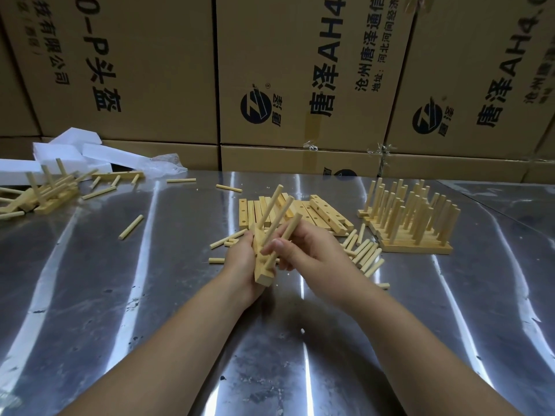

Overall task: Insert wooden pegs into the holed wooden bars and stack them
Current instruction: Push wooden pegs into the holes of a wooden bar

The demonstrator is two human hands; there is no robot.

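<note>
My left hand [243,265] grips a short holed wooden bar [263,276] above the metal table, at the centre of the head view. Two pegs [274,210] stand in that bar and point up and away. A third peg [288,232] is pinched by my right hand [312,253], its lower end at the bar's near hole. Behind my hands lies a flat pile of empty holed bars [312,213]. To the right stands a stack of bars filled with upright pegs [414,223]. Loose pegs [365,253] lie between the two.
The steel table [150,295] carries scattered single pegs [131,226]. At the far left lie more pegged bars [48,190] in a loose heap, with white foam blocks [75,151] and a plastic bag behind. A wall of cardboard boxes [300,70] closes the back.
</note>
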